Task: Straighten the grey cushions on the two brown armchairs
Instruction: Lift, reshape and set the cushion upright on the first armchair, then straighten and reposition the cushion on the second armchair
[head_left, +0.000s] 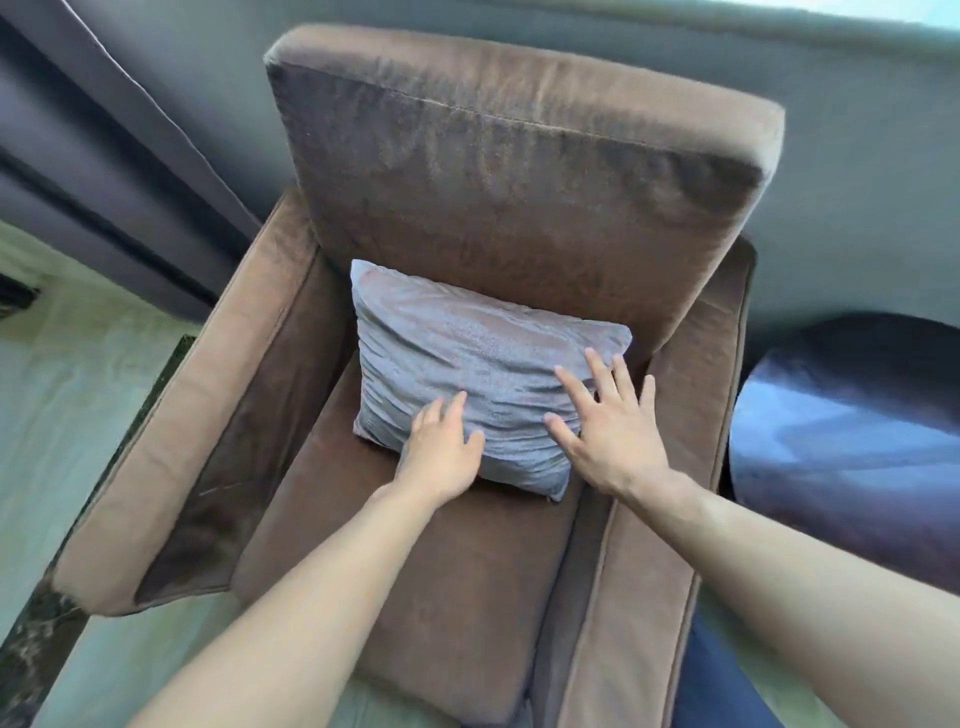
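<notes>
One brown armchair (447, 561) fills the view, seen from above. A wrinkled grey cushion (467, 358) leans against its backrest (519, 171), slightly turned, its lower right corner hanging over the seat. My left hand (441, 452) rests flat on the cushion's lower edge, fingers spread. My right hand (608, 431) lies on the cushion's right part, fingers spread wide and pointing up. Neither hand grips the fabric. A second armchair is not in view.
Grey curtains (104, 156) hang behind and to the left. A round dark glossy table top (852, 447) stands close to the chair's right arm (649, 519). Pale floor (62, 395) with a dark marble strip (31, 654) lies on the left.
</notes>
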